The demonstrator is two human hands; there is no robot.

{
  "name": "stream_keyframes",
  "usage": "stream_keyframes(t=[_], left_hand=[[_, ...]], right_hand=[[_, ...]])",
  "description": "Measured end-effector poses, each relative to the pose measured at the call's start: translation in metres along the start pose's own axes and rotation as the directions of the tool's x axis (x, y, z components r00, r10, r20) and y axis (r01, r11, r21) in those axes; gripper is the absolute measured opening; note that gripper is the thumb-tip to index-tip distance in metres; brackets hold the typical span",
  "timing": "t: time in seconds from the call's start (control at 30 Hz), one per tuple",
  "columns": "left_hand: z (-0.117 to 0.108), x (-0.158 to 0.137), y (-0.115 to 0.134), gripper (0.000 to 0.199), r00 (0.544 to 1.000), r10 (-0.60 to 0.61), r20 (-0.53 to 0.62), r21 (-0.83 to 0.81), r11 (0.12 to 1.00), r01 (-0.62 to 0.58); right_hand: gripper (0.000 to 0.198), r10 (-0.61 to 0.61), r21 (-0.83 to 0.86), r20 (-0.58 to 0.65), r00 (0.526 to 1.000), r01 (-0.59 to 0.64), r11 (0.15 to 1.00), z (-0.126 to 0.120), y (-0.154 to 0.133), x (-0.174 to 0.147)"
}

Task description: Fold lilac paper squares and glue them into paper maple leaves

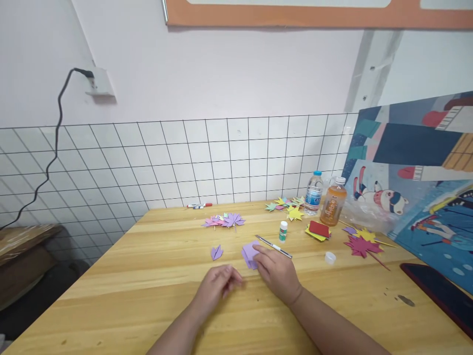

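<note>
My right hand [278, 274] rests its fingertips on purple paper squares [249, 254] lying on the wooden table, the index finger stretched across their edge and the other fingers bent beside them. My left hand [217, 287] hovers just left of the squares, fingers loosely curled and a little apart, with nothing visible in them; its fingertips are slightly blurred. Beyond it lies a small folded purple paper piece [217, 252]. A pen-shaped craft knife [274, 246] lies behind my right hand, and a small white-and-green glue bottle [283, 231] stands past it.
Purple and pink paper leaves [233, 220] lie at the back, a marker [200, 205] behind them. Yellow and green leaves [294, 213], a water bottle [313, 195], an orange drink [333, 203], red and yellow paper [318, 230], a clear cap [330, 257] and a crimson leaf [362, 246] occupy the right.
</note>
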State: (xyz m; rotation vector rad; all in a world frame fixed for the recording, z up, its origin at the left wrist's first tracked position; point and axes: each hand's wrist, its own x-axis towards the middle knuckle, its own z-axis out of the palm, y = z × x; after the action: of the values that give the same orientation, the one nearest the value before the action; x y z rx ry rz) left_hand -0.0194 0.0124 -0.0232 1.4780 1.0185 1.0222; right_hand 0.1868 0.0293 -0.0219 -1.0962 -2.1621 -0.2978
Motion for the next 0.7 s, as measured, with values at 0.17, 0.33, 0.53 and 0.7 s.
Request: stream_keyframes(t=[0.17, 0.33, 0.53, 0.7], left_hand=[[0.017, -0.001, -0.010, 0.063, 0.980, -0.038, 0.194, -0.194, 0.978, 0.076], [0.010, 0.005, -0.012, 0.039, 0.993, -0.100, 0.067, -0.393, 0.912, 0.119], [0.004, 0.005, -0.007, 0.034, 0.992, -0.125, -0.012, -0.269, 0.956, 0.118], [0.009, 0.003, -0.003, 0.039, 0.986, -0.164, -0.042, -0.152, 0.976, 0.156]], right_hand=[[0.012, -0.319, 0.077, -0.192, 0.928, 0.339, 0.938, -0.008, -0.016, -0.003], [0.015, -0.385, 0.112, -0.195, 0.902, 0.411, 0.905, -0.014, -0.026, -0.002], [0.045, -0.303, 0.259, 0.010, 0.953, 0.290, 0.921, -0.015, -0.023, -0.004], [0.039, -0.217, 0.247, 0.005, 0.976, 0.209, 0.946, -0.014, -0.019, -0.002]])
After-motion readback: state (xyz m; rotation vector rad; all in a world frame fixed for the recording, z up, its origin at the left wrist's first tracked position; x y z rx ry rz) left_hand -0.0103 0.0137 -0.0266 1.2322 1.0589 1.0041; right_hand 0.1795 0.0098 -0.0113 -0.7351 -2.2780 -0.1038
